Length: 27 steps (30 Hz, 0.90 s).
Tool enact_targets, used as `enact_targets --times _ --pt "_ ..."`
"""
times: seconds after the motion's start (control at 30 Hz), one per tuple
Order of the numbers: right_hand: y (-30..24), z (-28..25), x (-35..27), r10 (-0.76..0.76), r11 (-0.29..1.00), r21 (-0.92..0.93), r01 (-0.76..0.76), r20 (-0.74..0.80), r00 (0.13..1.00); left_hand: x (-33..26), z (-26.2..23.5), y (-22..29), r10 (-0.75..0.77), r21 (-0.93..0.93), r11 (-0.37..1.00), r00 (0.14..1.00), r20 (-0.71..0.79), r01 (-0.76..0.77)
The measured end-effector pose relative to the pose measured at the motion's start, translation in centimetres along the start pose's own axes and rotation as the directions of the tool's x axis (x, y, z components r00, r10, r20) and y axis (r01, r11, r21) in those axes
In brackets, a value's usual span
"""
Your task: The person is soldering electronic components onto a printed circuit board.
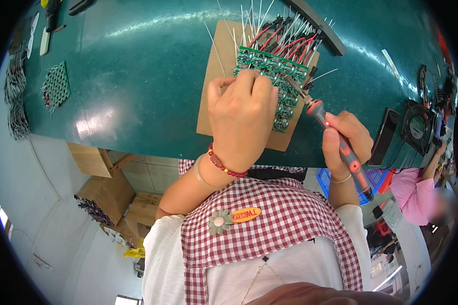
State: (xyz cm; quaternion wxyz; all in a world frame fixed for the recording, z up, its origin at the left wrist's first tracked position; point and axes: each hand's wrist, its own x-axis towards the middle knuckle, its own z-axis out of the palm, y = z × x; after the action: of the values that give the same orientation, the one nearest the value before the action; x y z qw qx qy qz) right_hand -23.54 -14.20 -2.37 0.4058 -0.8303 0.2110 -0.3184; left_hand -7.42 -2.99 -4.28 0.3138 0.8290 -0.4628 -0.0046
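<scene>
A panel of small green circuit boards (pixel 272 63) lies on a brown board (pixel 213 76). Red and black wires (pixel 292 44) and pale wire leads stick out along its far edge. My left hand (pixel 241 109) is over the panel's left part, fingers bent and closed; whatever is between the fingertips is hidden under the hand. In my right hand (pixel 348 137) is a grey and red soldering iron (pixel 318 111), wrapped by the fingers and thumb. A small red light shows on its handle. Its tip points at the panel, just right of my left fingers; contact cannot be made out.
A dark bar (pixel 323 28) lies behind the panel. On the green table (pixel 152 66), another circuit panel (pixel 56 87) and bundled wires (pixel 16 94) are at left. A phone (pixel 384 136) and a black fan (pixel 419 126) stand right. Another person in pink (pixel 412 195) is beyond.
</scene>
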Motion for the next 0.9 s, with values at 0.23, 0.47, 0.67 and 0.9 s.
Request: enact_targets --times 0.23,0.47,0.67,0.9 --pt "-0.8 -0.1 0.8 -0.173 0.975 -0.122 0.187 0.114 0.978 0.3 0.0 0.2 -0.006 0.056 0.998 1.000 0.026 0.005" --pt "-0.5 -0.9 0.7 -0.118 0.992 -0.039 0.118 0.007 0.993 0.1 -0.1 0.4 -0.026 0.037 0.999 1.000 0.017 0.025" --pt "-0.5 -0.6 0.6 -0.094 0.994 -0.049 0.095 0.020 0.995 0.3 -0.2 0.4 -0.023 0.034 0.999 1.000 0.021 0.022" --pt "1.0 -2.2 3.5 0.041 0.994 0.091 -0.056 0.168 0.985 0.1 0.2 -0.1 -0.015 0.024 1.000 1.000 -0.002 0.015"
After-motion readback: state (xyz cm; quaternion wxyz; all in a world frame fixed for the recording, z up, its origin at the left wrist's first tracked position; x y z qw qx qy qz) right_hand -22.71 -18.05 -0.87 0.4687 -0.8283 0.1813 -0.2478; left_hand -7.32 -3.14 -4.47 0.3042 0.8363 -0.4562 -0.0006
